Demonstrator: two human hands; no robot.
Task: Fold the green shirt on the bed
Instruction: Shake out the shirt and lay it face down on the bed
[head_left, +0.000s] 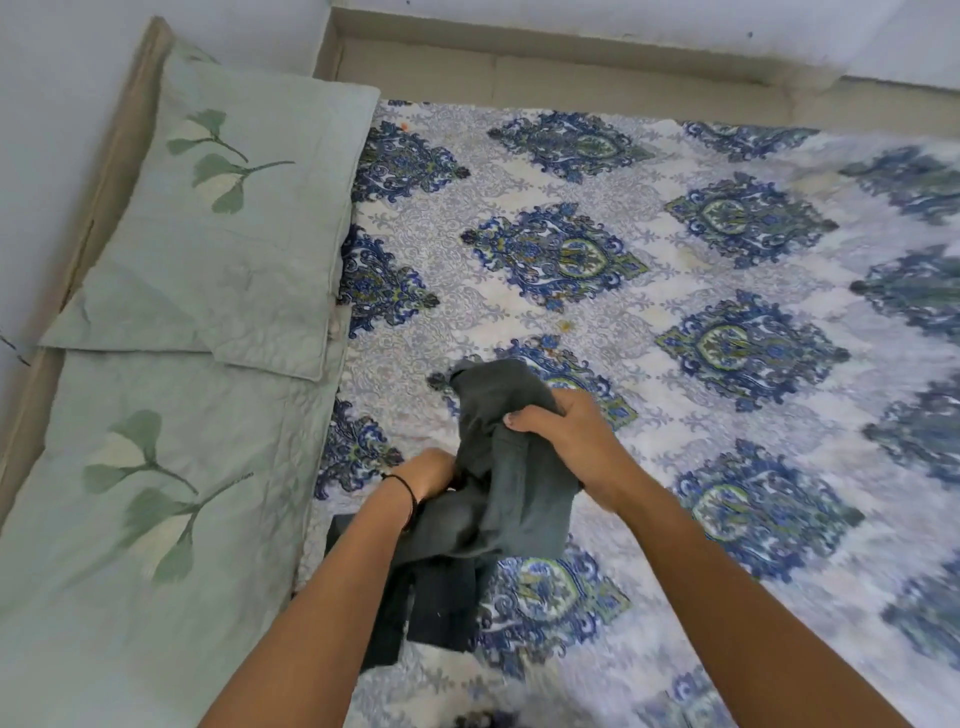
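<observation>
We hold the shirt bunched above the bed — right hand fingers clamped on cloth, left hand fingers hidden, state unknown. Next: spread it flat.

The left hand fingers are buried in the bunched green shirt; the bedsheet blurs rightward

Dark green shirt, blue-and-white medallion bedsheet, 2 pale green leaf-print pillows
</observation>
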